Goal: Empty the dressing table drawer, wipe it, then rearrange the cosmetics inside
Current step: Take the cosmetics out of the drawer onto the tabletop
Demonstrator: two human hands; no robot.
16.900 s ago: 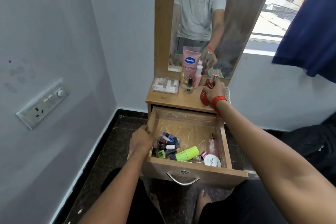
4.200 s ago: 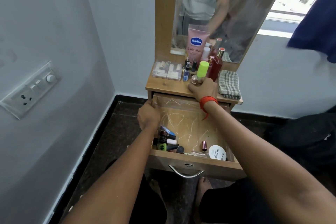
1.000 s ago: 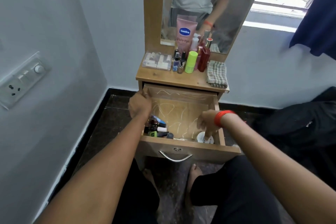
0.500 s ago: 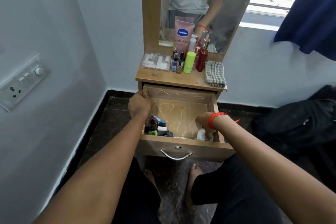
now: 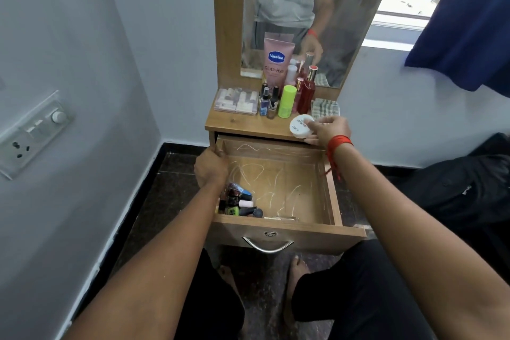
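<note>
Tabletop: the wooden dressing table top (image 5: 242,125) carries a clear plastic box of small pale items (image 5: 236,101) at its left. Next come a small blue nail polish bottle (image 5: 264,103), a lime green cylinder bottle (image 5: 287,101) and a tall red bottle (image 5: 306,96). A folded checked cloth (image 5: 325,107) lies at its right.
Against the mirror: a pink Vaseline tube (image 5: 276,63) stands upright behind the small bottles.
In the way: the checked cloth and tall red bottle stand just behind the right hand.
Surroundings: a grey switch plate (image 5: 30,130) on the left wall and a navy blue curtain (image 5: 463,22) at upper right.
Right hand: the right hand (image 5: 329,130), with a red thread band (image 5: 339,143) on its wrist, is over the tabletop's right front edge. Its fingers and thumb are clamped on a flat round white jar (image 5: 301,126).
Left hand: the left hand (image 5: 211,168) has its fingers curled over the drawer's left wall near the back corner, gripping it.
Drawer: the open wooden drawer (image 5: 331,196) is pulled out, with pale scribbled lines on its floor and a curved metal handle (image 5: 267,246) on its front.
Contents: a heap of small nail polish bottles (image 5: 238,201) lies in the front left corner.
</note>
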